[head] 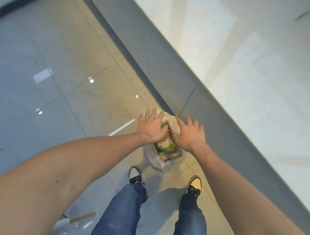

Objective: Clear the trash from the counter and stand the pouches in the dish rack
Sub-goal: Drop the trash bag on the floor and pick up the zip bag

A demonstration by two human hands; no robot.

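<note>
A clear plastic trash bag (163,159) stands on the tiled floor in front of my feet, holding a green-and-white cup, brown wrappers and a reddish box. My left hand (152,128) hovers over the bag's left side with its fingers spread and nothing in it. My right hand (190,135) hangs over the bag's right side, fingers also apart and empty. Both hands hide the bag's far part. No counter, pouches or dish rack are in view.
A grey skirting strip (172,78) and a white wall (256,69) run diagonally just behind the bag. Glossy floor tiles (59,91) spread out to the left. Another clear bag with a wooden stick (79,220) lies by my left leg at the bottom.
</note>
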